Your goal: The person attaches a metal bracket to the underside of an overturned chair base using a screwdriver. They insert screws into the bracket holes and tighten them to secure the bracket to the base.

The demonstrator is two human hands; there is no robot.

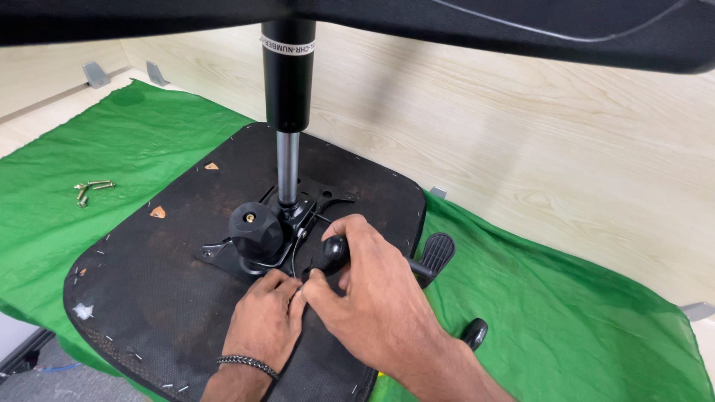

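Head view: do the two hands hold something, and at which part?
The right hand closes around a black tool handle on the seat's metal plate. The left hand pinches beside it; what it grips is hidden.

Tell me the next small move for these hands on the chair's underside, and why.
Probably tighten whatever the fingertips pinch at the metal plate's front edge. Both the left hand and the right hand meet there, beside the round black knob, and loose screws lie on the green cloth. The pinched part itself is hidden.
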